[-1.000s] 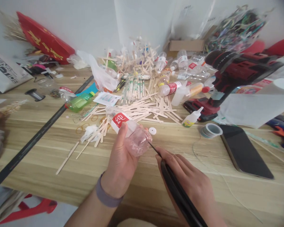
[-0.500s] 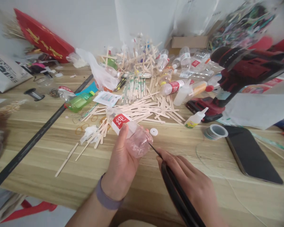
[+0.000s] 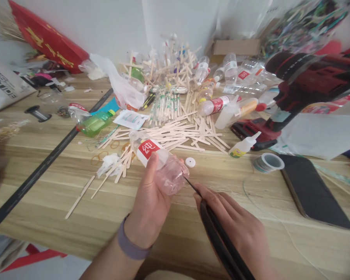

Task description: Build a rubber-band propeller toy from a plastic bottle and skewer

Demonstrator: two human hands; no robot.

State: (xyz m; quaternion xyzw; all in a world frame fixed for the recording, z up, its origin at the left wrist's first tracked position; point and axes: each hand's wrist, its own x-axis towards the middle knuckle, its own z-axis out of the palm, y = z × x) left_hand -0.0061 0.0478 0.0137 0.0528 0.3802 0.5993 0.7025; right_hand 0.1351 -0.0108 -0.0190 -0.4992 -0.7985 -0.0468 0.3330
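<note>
My left hand (image 3: 151, 190) is wrapped round a clear plastic bottle (image 3: 170, 175) with a red and white label. The bottle lies tilted, its neck away from me and its base toward my right hand. My right hand (image 3: 230, 221) grips a pair of black-handled scissors (image 3: 212, 229) close to the blades, with the long handles running back toward me. Their thin dark tip meets the base of the bottle; whether it has gone through the plastic I cannot tell. A small white disc (image 3: 190, 162) lies just beyond the bottle.
Loose wooden sticks (image 3: 175, 134) are heaped beyond my hands. To the right stand a glue bottle (image 3: 243, 146), a wire spool (image 3: 268, 162), a phone (image 3: 315, 190) and a red-black power drill (image 3: 291, 97). A green bottle (image 3: 96, 122) lies left beside a long dark strip (image 3: 46, 163).
The view has shifted slightly. Both hands, the bottle and the scissors keep nearly the same position, with the tip still at the bottle's base.
</note>
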